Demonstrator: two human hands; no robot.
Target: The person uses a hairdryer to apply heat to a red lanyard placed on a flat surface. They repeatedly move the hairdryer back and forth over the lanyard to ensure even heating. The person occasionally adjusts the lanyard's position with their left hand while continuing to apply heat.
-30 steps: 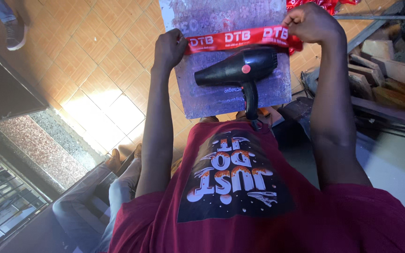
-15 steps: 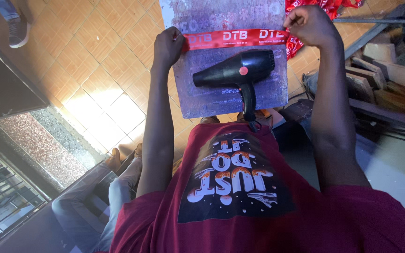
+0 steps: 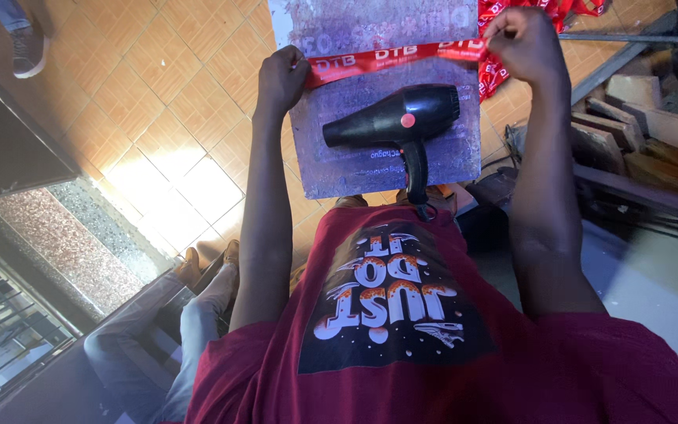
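Tiled floor (image 3: 158, 102) bkgd, grey board (image 3: 390, 161) w/ black hair dryer (image 3: 398, 122) on it: left hand (image 3: 280, 74) & right hand (image 3: 523, 43) both pinched shut on red ribbon (image 3: 394, 59), stretched across board's far part—positioning step, prob. needs pressing flat next.

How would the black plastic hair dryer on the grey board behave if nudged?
The black plastic hair dryer lies on its side on the grey board, so tipping seems unlikely. Its round barrel might rock or pivot. The smooth shell probably slides easily.
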